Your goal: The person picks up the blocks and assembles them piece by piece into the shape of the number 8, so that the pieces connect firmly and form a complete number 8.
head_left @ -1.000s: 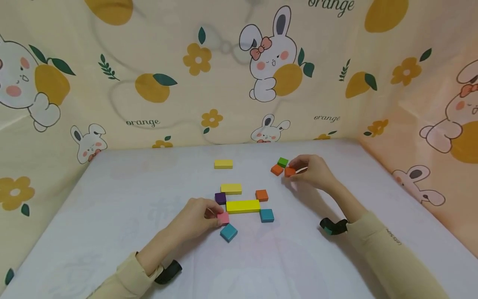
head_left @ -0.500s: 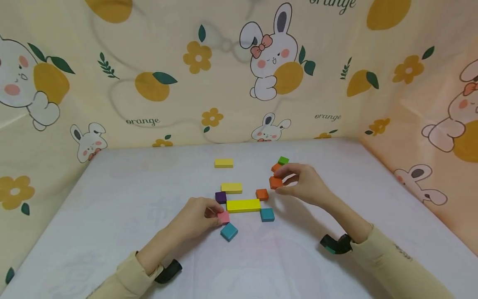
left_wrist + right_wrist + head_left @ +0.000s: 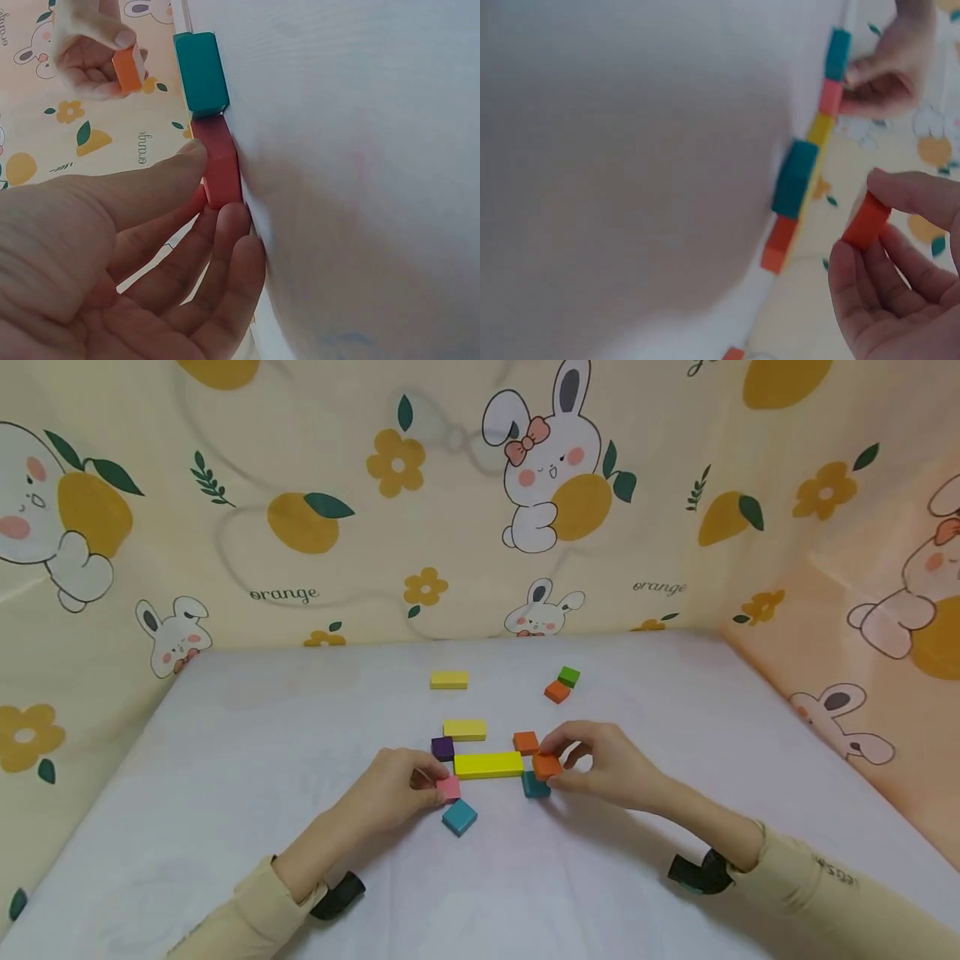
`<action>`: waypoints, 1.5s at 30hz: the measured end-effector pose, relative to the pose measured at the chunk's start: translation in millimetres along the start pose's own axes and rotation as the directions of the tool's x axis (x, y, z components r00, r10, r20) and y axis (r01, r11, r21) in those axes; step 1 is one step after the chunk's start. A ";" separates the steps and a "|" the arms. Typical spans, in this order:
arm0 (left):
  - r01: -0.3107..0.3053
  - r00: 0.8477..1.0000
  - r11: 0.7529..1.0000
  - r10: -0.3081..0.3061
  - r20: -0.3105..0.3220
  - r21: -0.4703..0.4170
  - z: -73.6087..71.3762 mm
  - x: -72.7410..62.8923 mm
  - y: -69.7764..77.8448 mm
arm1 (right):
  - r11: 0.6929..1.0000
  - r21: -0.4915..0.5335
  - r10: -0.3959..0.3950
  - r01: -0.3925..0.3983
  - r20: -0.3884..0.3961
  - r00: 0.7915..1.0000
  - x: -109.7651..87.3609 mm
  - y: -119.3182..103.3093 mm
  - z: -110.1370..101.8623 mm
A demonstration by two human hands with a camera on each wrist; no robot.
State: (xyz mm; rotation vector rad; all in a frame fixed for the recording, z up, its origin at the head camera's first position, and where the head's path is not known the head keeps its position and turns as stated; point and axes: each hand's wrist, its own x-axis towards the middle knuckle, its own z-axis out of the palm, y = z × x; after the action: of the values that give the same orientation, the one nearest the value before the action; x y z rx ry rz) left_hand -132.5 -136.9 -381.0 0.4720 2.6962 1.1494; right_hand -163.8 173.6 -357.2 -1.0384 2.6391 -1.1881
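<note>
My left hand [image 3: 393, 787] pinches a pink block [image 3: 448, 788] on the table, between thumb and fingers in the left wrist view. A teal block [image 3: 460, 817] lies turned just in front of it. The long yellow block [image 3: 488, 766] is in the middle, with a purple block [image 3: 442, 749] at its far left corner. My right hand [image 3: 611, 762] pinches an orange block [image 3: 868, 221], raised above the table in the right wrist view. Below it a second teal block [image 3: 535, 786] is partly covered in the head view. Another orange block [image 3: 527, 742] lies right behind.
Two shorter yellow blocks, a nearer one [image 3: 464, 731] and a farther one [image 3: 449, 680], lie behind the long one. At the back right, a green block [image 3: 569, 677] and an orange block [image 3: 557, 691] lie together. A patterned cloth [image 3: 337, 468] hangs behind the white table [image 3: 300, 710].
My right hand has carried the orange block from the back right group, leftward and nearer, to over the right teal block. The left hand has stayed at the pink block.
</note>
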 end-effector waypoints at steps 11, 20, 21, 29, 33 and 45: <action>-0.016 1.000 1.000 0.016 0.001 0.007 -2.7 0.2 0.8 | 1.000 -0.018 0.006 -0.005 0.069 0.998 -24.5 -7.0 1.6; -0.015 1.000 0.999 0.015 -0.006 0.029 -2.7 -1.6 1.5 | 0.999 -0.032 0.022 -0.019 0.124 0.992 -32.7 -3.8 10.5; -0.016 1.000 1.000 0.016 -0.004 0.027 -2.6 -1.8 1.5 | 0.999 -0.038 0.024 -0.019 0.125 0.992 -33.3 -3.4 11.6; -0.007 1.000 1.000 0.007 -0.002 0.014 -2.2 -1.9 0.5 | 0.999 -0.038 0.034 -0.029 0.113 0.993 -35.1 -5.0 15.3; -0.006 1.000 1.000 0.006 0.001 0.013 -1.8 -1.3 -0.1 | 0.998 -0.051 0.052 -0.046 0.129 0.990 -35.2 -5.8 15.9; 0.011 1.000 1.000 -0.011 -0.007 0.011 -2.7 -1.8 1.3 | 0.989 -0.081 0.140 -0.126 0.207 0.968 -37.2 -8.1 5.5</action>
State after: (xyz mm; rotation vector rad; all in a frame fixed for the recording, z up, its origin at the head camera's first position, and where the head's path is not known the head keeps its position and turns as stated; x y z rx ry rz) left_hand -131.3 -138.5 -378.2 0.4552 2.7090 1.1368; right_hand -128.9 188.7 -363.0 -0.9236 2.5513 -0.9131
